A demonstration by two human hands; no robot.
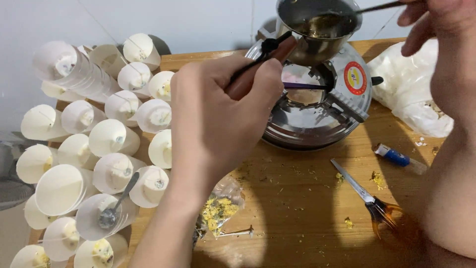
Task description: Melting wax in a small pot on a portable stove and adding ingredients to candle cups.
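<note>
Nearest on the wooden worktop (307, 218) lie one clear bag of dried yellow flowers (219, 207), one small nail-like metal pin (237, 232) and one pair of scissors (369, 201) with amber handles. A little farther right lies one blue-and-white lighter (393, 156). Scattered yellow crumbs dot the wood around them.

To the left, a crowd of white paper cups (111, 136) lies tipped toward the camera, roughly twenty-five, though those at the edges are cut off. One metal spoon (116, 203) rests in a cup near the front.

The left hand (218, 119) is closed in a fist around the brown handle (260, 69) of one small metal pot (317, 30), holding it raised and tilted above one round stainless steel stove (317, 106). The pot holds a dark, amber liquid.

At the top right, the right hand (431, 20) pinches one thin metal stirring tool (379, 7) whose end reaches into the pot; the fingers are curled close together.

Farthest right sits one white plastic bag (409, 92) of pale flakes, partly hidden by the right forearm. A plain white wall stands behind the worktop.
</note>
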